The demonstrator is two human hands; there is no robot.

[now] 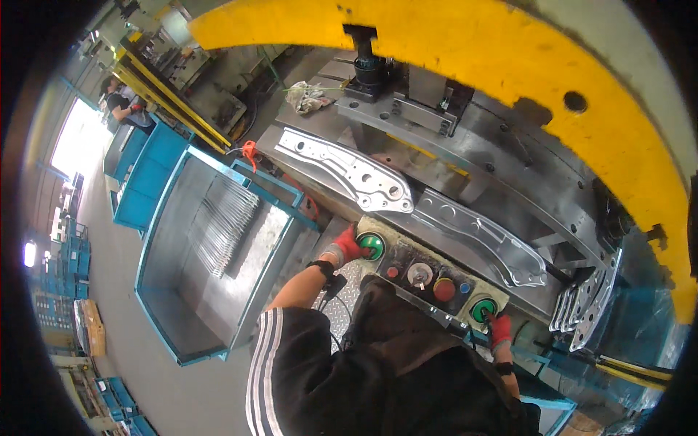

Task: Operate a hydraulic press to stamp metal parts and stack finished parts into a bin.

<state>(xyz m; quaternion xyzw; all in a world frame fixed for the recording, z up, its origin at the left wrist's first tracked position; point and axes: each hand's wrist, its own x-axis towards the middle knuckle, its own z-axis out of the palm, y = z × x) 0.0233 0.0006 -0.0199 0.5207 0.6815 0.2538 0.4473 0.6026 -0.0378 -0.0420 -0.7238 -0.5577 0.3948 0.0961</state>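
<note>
My left hand [347, 245], in a red and grey glove, curls at the left end of a control panel [405, 252], its thumb side on a green push button [372, 249]. At the panel's other end, my right hand [500, 330], also red-gloved, is closed with a digit against a second green push button [481, 311]. Between them sit a red mushroom button [444, 289], a round selector switch [419, 275] and small red and blue buttons. Beyond the panel, a bright stamped metal part [349, 171] and a darker stamped part [476, 236] lie on the press bed.
A yellow press frame [465, 43] arches overhead, above a steel die [451, 156]. Several stamped parts [584, 305] stand at the right. A blue-edged metal bin [182, 283] at left holds a row of parts. A rag [307, 97] lies behind; another person [125, 105] stands far left.
</note>
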